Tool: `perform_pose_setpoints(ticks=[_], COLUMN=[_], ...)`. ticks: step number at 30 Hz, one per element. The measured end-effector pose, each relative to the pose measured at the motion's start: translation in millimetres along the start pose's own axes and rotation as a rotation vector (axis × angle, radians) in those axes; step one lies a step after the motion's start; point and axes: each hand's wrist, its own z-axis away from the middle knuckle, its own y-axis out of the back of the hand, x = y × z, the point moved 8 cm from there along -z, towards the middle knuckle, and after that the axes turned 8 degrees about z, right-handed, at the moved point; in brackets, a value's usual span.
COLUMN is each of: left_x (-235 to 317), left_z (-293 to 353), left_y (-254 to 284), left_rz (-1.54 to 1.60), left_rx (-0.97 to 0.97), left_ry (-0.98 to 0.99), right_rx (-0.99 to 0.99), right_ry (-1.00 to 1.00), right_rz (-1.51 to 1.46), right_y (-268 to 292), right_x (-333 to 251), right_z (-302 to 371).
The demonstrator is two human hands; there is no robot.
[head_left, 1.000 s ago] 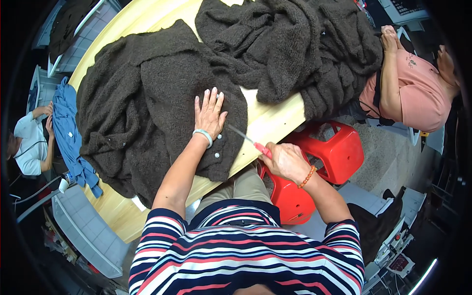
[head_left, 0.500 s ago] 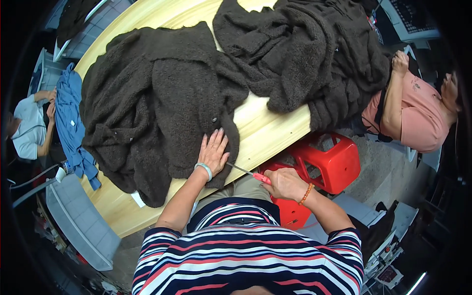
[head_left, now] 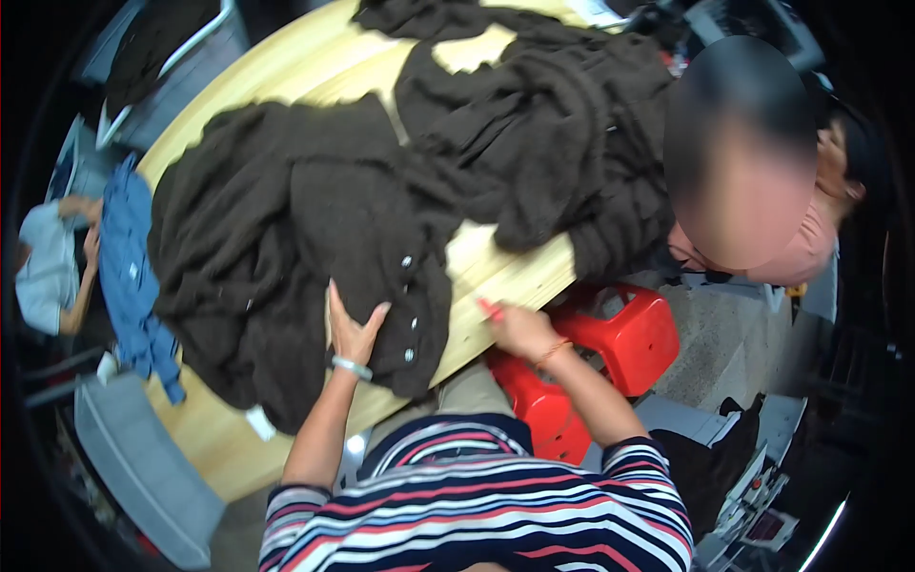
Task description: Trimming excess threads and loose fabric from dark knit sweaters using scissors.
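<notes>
A dark brown knitted garment (head_left: 334, 200) lies spread on the table in front of me, with several small shiny buttons (head_left: 411, 323) in a row near its right edge. On its lower part is my left hand (head_left: 353, 336), thumb and fingers spread apart, holding nothing. My right hand (head_left: 522, 331) is closed around a red-handled tool (head_left: 489, 308) over the table's near edge, right of the garment. The tool's thin metal shaft, seen half a second ago, cannot be made out now.
More dark brown knitwear (head_left: 562, 133) is heaped at the right on the wooden table (head_left: 477, 276). Red plastic stools (head_left: 639, 334) stand by my right arm. A person in pink (head_left: 796, 257) sits at the right; another (head_left: 48, 267) handles a blue garment (head_left: 129, 257) at the left.
My left hand has moved left, off the buttoned edge, its thumb now spread. More buttons show along that edge. My right hand has shifted up and slightly left with the tool.
</notes>
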Motion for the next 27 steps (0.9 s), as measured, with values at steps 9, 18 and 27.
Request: perform_pose_setpoints(ticks=[9, 18, 27], left_x=[80.1, 359.5, 274.0], left_z=[-55.4, -209.3, -148.2], left_y=[-113.9, -233.1, -371.9], left_rz=[0.988, 1.12, 0.619], left_rx=[-0.076, -0.584, -0.58], left_ry=[0.322, -0.024, 0.078], right_rx=[0.223, 0.854, 0.812], right_ry=[0.305, 0.132, -0.337], right_rz=[-0.145, -0.314, -0.06], right_y=[76.0, 343.5, 248.6], right_x=[-38.5, 53.1, 237.8], right_z=[-10.8, 33.1, 44.9])
